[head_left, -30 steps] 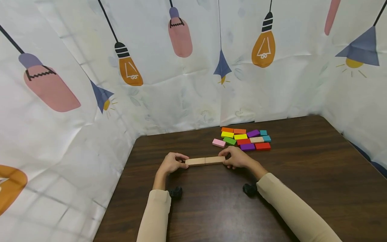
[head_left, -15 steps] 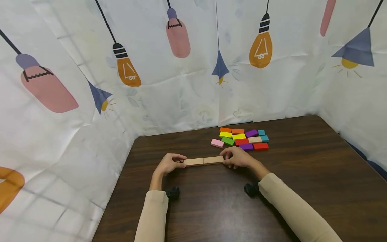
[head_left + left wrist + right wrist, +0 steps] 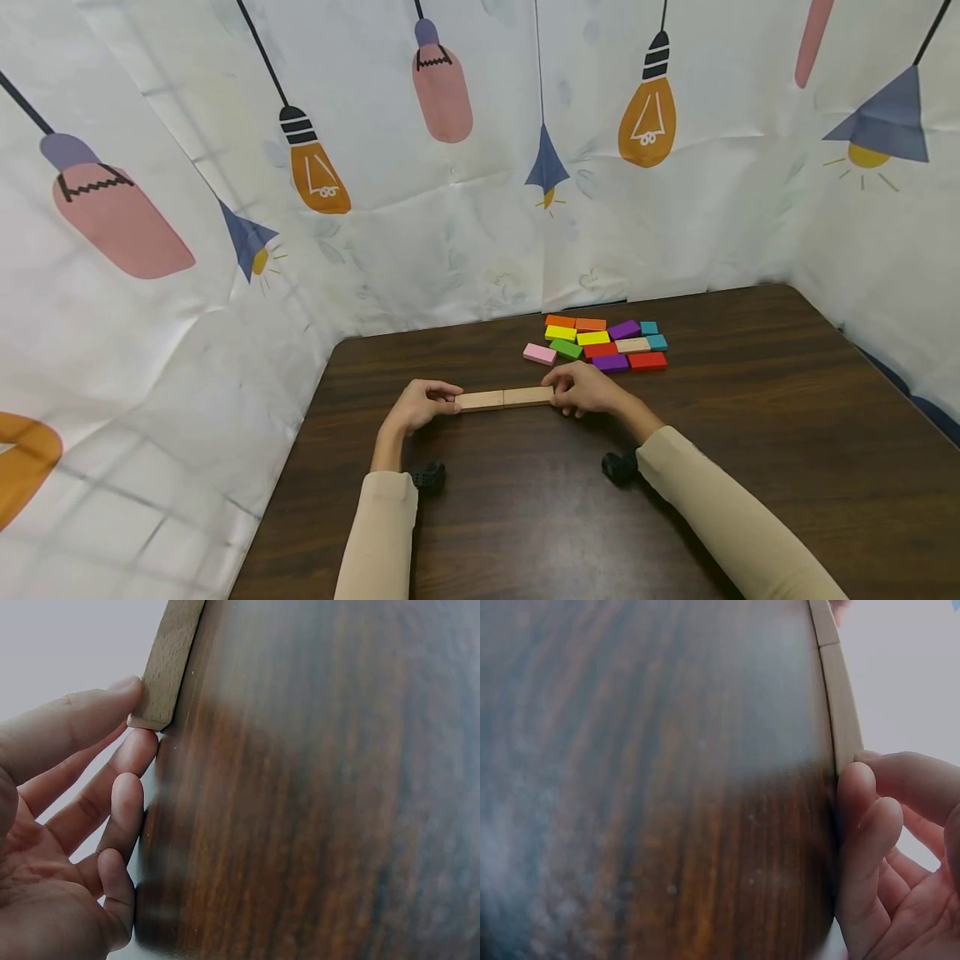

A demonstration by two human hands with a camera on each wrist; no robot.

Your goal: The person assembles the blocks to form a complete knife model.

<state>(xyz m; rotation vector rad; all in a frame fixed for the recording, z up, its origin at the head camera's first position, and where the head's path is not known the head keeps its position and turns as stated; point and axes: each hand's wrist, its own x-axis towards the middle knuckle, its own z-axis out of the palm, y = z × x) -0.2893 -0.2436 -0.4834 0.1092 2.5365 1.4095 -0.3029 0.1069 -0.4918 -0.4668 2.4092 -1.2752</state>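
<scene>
Two plain wooden blocks lie end to end in one straight row on the dark table. My left hand point(image 3: 416, 408) holds the outer end of the left wooden block point(image 3: 478, 402) between thumb and fingertips. In the left wrist view, the thumb point(image 3: 112, 701) touches the side of that block point(image 3: 169, 667) and a fingertip meets its end. At the row's other end, my right hand point(image 3: 588, 390) pinches the right wooden block point(image 3: 528, 396). The right wrist view shows the narrow seam where the right block point(image 3: 844, 712) meets its neighbour.
Behind the right hand, several coloured blocks point(image 3: 600, 351) lie close together, with a pink block point(image 3: 540, 354) at their left. The brown wooden table point(image 3: 517, 517) reaches a patterned white curtain point(image 3: 450, 242) at the back and left. Dark wrist cameras point(image 3: 430, 477) hang under both wrists.
The head view has shifted slightly. Both hands stay at the ends of the row, and the two wooden blocks remain end to end, with only a very small leftward shift.
</scene>
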